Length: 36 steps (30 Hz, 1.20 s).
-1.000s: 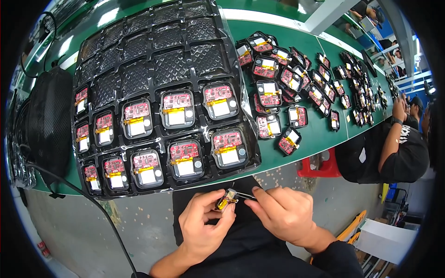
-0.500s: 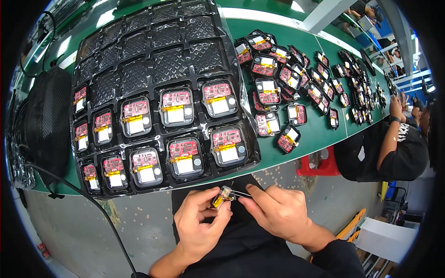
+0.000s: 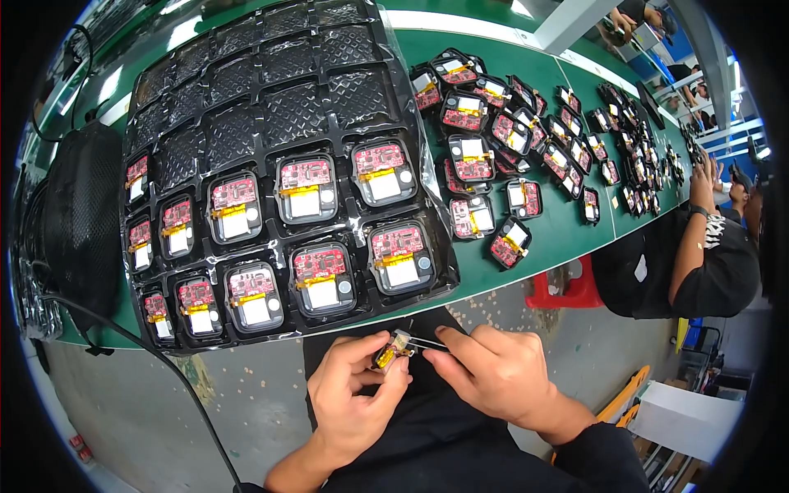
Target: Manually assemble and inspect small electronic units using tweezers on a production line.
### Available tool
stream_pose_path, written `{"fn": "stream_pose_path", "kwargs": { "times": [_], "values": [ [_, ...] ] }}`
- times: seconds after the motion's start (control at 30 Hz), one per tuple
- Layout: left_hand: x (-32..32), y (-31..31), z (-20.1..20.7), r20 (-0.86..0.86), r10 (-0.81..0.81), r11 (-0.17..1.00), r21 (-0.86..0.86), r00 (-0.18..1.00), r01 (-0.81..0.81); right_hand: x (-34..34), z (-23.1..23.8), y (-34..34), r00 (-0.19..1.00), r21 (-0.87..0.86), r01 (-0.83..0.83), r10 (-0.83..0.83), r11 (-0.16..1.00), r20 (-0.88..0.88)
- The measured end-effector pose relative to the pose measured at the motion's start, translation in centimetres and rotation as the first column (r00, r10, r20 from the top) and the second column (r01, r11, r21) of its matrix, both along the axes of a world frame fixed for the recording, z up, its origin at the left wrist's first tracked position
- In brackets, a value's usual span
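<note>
Above my lap, my left hand (image 3: pixel 359 386) pinches a small electronic module (image 3: pixel 389 353) between thumb and fingers. Yellow tape and a pale part show on it; the fingers cover much of the rest. From the right, my right hand (image 3: pixel 491 371) grips a pair of metal tweezers (image 3: pixel 426 343), whose tips reach the module's upper right edge. Just beyond my hands lies a black plastic tray (image 3: pixel 306 125). Its nearer pockets hold several black-cased units (image 3: pixel 401 257), each with a red circuit board, yellow tape and a white block.
More such units (image 3: pixel 472 158) lie piled on the green table (image 3: pixel 567 238), right of the tray. At the left sit a black mesh bag (image 3: pixel 86 205) and a cable (image 3: pixel 193 382). Another person (image 3: pixel 682 255) sits at the right by a red stool (image 3: pixel 567 289).
The tray and its units appear slightly further left in the view. My hands, the module and the tweezers keep nearly the same place.
</note>
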<state>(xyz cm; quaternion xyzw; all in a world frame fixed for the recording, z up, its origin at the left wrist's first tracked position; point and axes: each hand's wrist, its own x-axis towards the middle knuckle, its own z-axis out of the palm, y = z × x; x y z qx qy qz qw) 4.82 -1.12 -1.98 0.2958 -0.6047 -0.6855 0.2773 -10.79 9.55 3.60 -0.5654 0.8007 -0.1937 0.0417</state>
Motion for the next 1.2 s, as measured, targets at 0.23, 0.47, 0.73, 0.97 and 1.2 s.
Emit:
{"fn": "stream_pose_path", "kwargs": {
  "times": [0.23,0.47,0.73,0.97,1.2],
  "values": [
    [0.1,0.1,0.3,-0.018,-0.033,0.997,0.067,0.999,0.034,-1.2,-0.5,0.5,0.995,-0.014,-0.083,0.084,0.996,0.046],
    [0.0,0.1,0.1,-0.005,-0.029,0.999,0.017,1.000,0.029,-0.9,0.5,0.2,1.000,0.040,-0.024,0.025,0.999,-0.017],
    [0.4,-1.8,0.4,0.058,-0.277,0.954,-0.105,0.959,0.281,-4.4,0.3,-0.5,0.934,0.185,-0.339,0.306,0.922,0.185],
    [1.5,-2.7,-0.3,0.035,-0.213,0.947,0.253,0.977,0.197,-6.6,2.2,0.7,0.940,0.464,-0.296,0.169,0.835,0.295],
    [1.0,-2.2,-1.1,-0.049,-0.242,0.924,0.293,0.969,0.246,-3.7,-0.2,1.4,0.991,0.352,0.063,-0.099,0.934,0.087]
  ]
}}
